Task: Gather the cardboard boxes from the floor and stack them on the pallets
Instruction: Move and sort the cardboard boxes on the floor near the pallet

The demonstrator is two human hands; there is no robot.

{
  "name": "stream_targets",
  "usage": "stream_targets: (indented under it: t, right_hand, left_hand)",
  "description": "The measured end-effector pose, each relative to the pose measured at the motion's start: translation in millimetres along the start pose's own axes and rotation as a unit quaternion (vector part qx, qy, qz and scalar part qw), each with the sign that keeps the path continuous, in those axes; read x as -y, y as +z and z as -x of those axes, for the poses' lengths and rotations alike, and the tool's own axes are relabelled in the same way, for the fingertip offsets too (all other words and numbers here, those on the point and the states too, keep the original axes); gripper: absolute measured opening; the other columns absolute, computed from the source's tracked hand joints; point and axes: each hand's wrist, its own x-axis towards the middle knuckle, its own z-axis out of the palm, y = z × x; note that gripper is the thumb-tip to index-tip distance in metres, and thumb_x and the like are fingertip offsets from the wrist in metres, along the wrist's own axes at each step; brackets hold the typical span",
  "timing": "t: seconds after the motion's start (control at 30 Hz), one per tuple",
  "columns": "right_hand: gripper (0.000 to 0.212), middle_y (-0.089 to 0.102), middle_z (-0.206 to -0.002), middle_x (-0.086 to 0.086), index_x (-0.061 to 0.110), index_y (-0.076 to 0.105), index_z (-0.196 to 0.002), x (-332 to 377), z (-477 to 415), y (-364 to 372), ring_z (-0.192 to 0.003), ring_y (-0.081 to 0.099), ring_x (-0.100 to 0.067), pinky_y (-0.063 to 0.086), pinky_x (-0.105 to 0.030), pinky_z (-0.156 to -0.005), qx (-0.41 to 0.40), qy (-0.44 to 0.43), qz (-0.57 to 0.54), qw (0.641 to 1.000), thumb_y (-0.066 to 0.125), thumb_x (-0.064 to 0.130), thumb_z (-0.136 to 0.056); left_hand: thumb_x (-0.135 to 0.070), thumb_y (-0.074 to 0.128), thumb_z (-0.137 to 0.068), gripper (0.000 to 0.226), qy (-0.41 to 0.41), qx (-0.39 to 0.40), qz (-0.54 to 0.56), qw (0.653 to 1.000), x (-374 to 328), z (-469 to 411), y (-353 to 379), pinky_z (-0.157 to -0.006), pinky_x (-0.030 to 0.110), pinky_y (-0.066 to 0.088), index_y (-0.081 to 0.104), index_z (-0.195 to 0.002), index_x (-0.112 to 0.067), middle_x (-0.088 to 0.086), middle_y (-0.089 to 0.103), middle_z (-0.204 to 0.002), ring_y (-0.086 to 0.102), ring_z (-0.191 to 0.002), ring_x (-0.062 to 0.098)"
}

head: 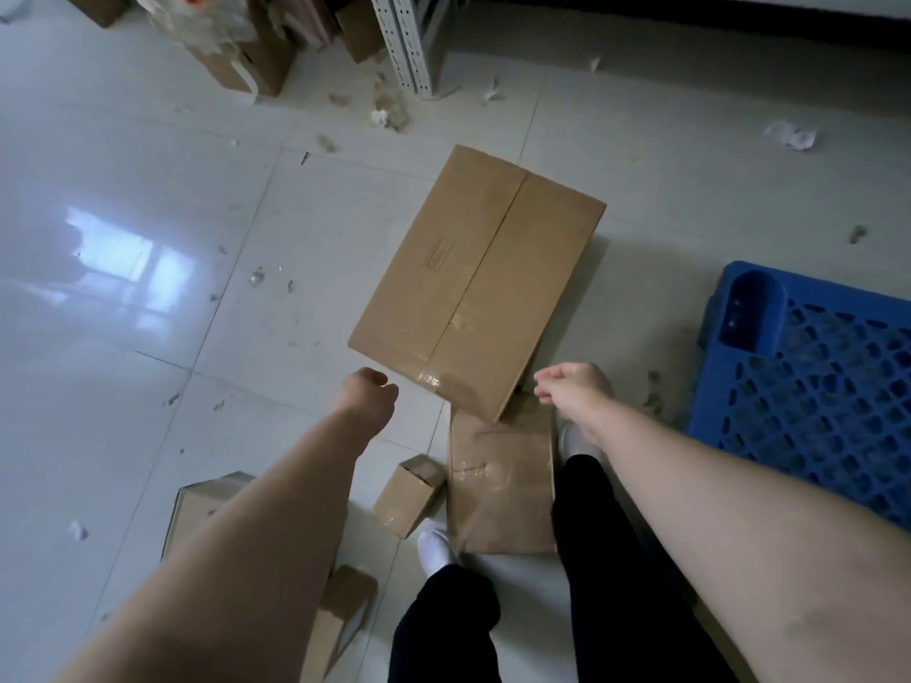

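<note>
Both bare forearms reach forward and down from the bottom corners of the view and draw in toward the near end of a large taped box (478, 283). The box lies at a slant on the tiled floor (148, 362), and neither hand touches it. The left hand (367, 391) hangs just off the box's near left edge with its back turned up. Its fingers are folded under into a loose fist and the thumb is tucked at the side, and it holds nothing. The right hand (572, 391) sits just beside the box's near right corner with the wrist bent down. Its fingers droop in a relaxed curl toward the box, and it too holds nothing. The big box's near corner overlaps the far end of a flat box (500, 475), which lies between the person's white-socked feet and black trousers. A small box (409, 495) stands just left of the flat one, touching or nearly touching it. Two more boxes are partly hidden under the left forearm, one near the elbow (207, 505) and one lower down (340, 613). A blue pallet (808, 386) with a lattice top lies on the floor to the right, well apart from the big box, and nothing is on the part in view. Paper scraps are scattered over the tiles, and further boxes (256, 66) and a white shelf upright (409, 41) stand at the far edge.
</note>
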Motion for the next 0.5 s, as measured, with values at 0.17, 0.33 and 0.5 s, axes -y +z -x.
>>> stream_targets:
  t: [0.17, 0.33, 0.5]
  right_hand:
    - [0.024, 0.070, -0.076, 0.002, 0.021, 0.063, -0.067, 4.2, -81.7, -1.1, -0.086, 0.070, -0.021, 0.046, -0.025, -0.062, -0.017, 0.024, 0.019, 0.999, 0.057, 0.016, -0.089]
    - [0.012, 0.069, -0.094, -0.002, 0.014, 0.072, -0.090, -12.4, -149.2, 48.5, -0.095, 0.066, -0.025, 0.050, -0.031, -0.078, -0.015, 0.037, 0.064, 0.997, 0.062, 0.021, -0.087]
    - [0.056, 0.052, -0.139, -0.015, 0.006, 0.045, -0.136, -23.7, -187.5, 95.6, -0.126, 0.052, -0.032, 0.042, -0.035, -0.100, -0.108, 0.086, 0.065, 0.988, 0.064, 0.032, -0.089]
  left_hand:
    - [-0.019, 0.055, -0.092, 0.040, -0.014, -0.004, -0.034, 0.999, -29.9, -75.3, 34.4, -0.094, 0.045, 0.053, 0.053, -0.131, -0.012, 0.019, 0.063, -0.119, 0.061, -0.109, 0.036]
    - [-0.019, 0.055, -0.092, 0.043, 0.004, -0.041, -0.105, 0.994, -38.8, -167.9, 55.4, -0.092, 0.044, 0.053, 0.051, -0.134, -0.011, 0.019, 0.062, -0.124, 0.060, -0.113, 0.039]
    - [-0.022, 0.056, -0.091, 0.053, 0.012, -0.116, -0.186, 0.976, -40.2, -243.3, 63.7, -0.101, 0.039, 0.042, 0.042, -0.139, -0.007, 0.016, 0.049, -0.138, 0.047, -0.126, 0.036]
